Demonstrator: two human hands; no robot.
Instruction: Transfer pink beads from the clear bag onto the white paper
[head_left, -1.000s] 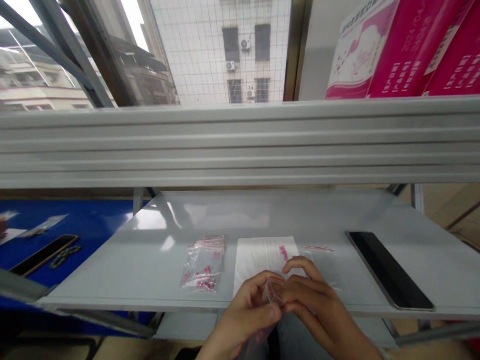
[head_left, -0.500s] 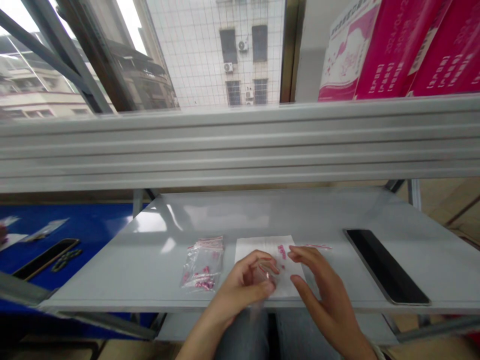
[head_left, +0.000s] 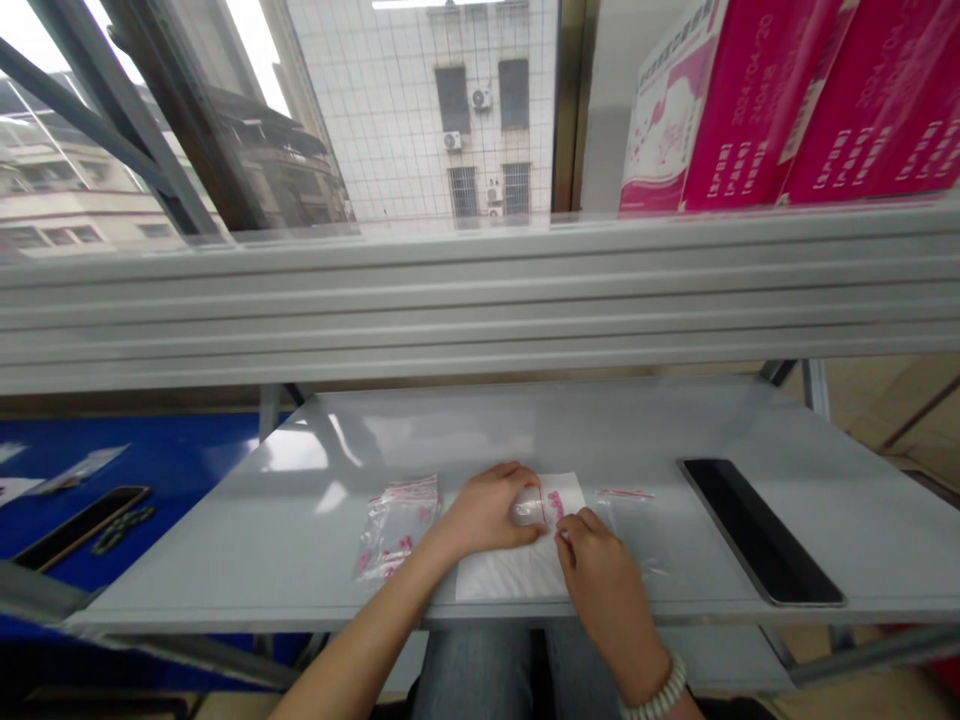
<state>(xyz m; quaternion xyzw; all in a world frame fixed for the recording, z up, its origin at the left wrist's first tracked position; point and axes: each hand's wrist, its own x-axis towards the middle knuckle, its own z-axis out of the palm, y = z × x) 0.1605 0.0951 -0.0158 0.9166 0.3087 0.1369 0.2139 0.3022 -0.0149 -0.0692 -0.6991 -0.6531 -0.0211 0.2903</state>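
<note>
My left hand (head_left: 491, 508) curves over a sheet of white paper (head_left: 510, 578), holding a small clear zip bag (head_left: 529, 506) between thumb and fingers. The bag's red-lined mouth faces right, toward a cluster of small pink beads (head_left: 555, 504) on the paper. Just below the beads, my right hand (head_left: 604, 565) is closed in a pinch at the paper. Whatever lies between those fingertips is too small to make out. A beaded bracelet (head_left: 660, 690) circles the right wrist.
Left of the paper lies a stack of clear zip bags (head_left: 397, 525) with pink beads inside. Another clear zip bag (head_left: 630, 520) is flat at the right, then a dark phone (head_left: 761, 530). A thick grey shelf edge (head_left: 480, 300) crosses above the table.
Both hands have moved forward and down onto the paper. The left has brought the zip bag beside the beads. The right, spread before, has closed into a pinch.
</note>
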